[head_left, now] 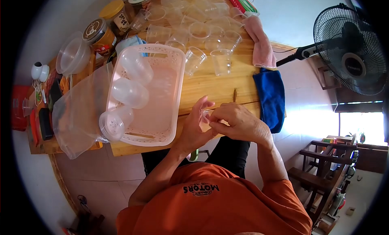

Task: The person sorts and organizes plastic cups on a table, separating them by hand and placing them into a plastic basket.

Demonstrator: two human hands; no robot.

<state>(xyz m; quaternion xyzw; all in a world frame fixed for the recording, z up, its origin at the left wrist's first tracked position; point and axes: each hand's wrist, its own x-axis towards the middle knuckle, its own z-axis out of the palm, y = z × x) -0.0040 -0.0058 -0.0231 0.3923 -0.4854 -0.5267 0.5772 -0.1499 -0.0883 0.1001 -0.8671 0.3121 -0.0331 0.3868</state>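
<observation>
Head view, looking down: at the bottom of the frame sits the person's orange shirt (210, 202), with both forearms reaching up toward the centre. Just above, at the near edge of the wooden worktop (219, 87), the two hands meet. The left hand (194, 127) has its fingers curled narrow around a small clear cup (206, 115), and the right hand (237, 121) pinches the same cup from the other side; most of the cup is hidden between the fingers.

Left of the hands lies a pale pink basket (162, 93) with perforated walls, and three stacks of clear cups (129, 93) rest on their sides across its left rim. A clear plastic bag (77, 113) spreads out beside the basket at the left of the frame. Right of the hands a blue cloth (269, 97) hangs over the worktop's edge, with a pink cloth (261, 42) above it.

Farther up, many loose clear cups (202, 32) stand upright together in the upper centre. In the upper left are jars (99, 34) with lids and a clear bowl (73, 56). A black fan (350, 48) stands at the upper right.
</observation>
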